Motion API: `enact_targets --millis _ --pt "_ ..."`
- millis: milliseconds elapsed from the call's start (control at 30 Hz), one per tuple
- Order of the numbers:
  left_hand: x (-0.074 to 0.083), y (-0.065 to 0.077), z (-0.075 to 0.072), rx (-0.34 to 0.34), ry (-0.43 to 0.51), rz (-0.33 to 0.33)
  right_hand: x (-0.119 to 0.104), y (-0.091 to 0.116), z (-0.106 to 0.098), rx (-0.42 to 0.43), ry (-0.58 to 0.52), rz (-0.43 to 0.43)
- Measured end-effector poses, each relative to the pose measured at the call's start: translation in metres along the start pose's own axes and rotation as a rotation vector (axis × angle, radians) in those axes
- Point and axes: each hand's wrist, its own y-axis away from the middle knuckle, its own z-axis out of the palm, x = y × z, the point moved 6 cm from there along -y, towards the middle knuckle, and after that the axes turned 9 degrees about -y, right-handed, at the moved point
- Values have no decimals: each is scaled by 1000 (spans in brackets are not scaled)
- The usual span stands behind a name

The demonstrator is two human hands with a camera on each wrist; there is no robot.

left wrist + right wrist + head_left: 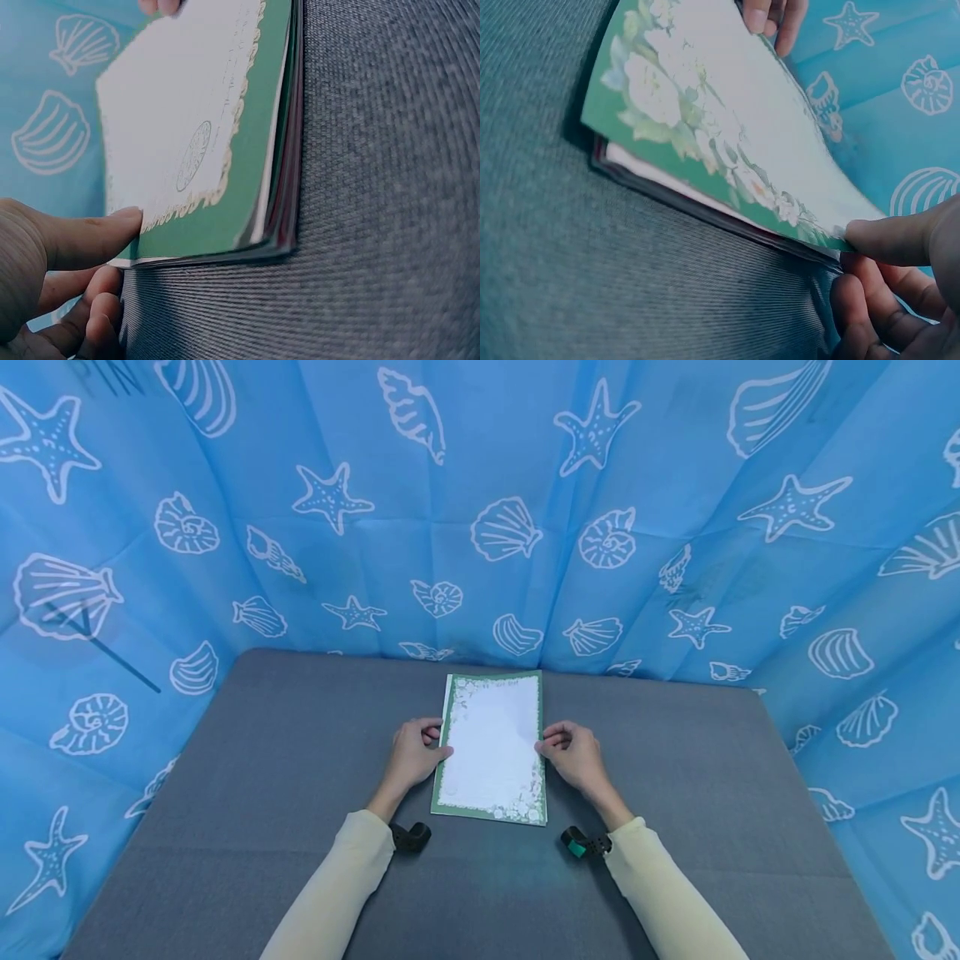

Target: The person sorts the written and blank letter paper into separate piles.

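A stack of decorative paper sheets [491, 743] lies on the grey table, its top sheet white with a green border and pale flowers. My left hand [416, 752] pinches the stack's left edge. In the left wrist view its thumb [112, 229] presses on the top sheet while the other fingers curl below the edge. Opposite it, my right hand [576, 756] pinches the right edge, the thumb [889, 238] on the green border and the fingers bent underneath. Several layers with dark and reddish edges [682, 196] show below the top sheet in the right wrist view.
The grey cloth-covered table [300, 735] extends around the stack on all sides. Behind it hangs a blue curtain [465, 560] with white shells and starfish. Black wrist straps [411, 838] sit at both sleeve cuffs.
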Motion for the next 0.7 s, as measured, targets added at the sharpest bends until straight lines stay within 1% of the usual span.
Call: enact_targets --millis 167,333,467,567,700 --pt "0 0 0 4 5 3 1 0 1 -36 -101 24" --pt "-3 0 -1 -2 38 -11 2 1 1 -81 -226 20" --pt "-6 -1 -3 12 66 -13 2 3 -1 -103 -328 24" --pt "-5 -1 -5 28 115 9 1 3 -2 -109 -381 34" --pt "-3 0 -10 35 223 50 -1 2 -3 -115 -424 45"
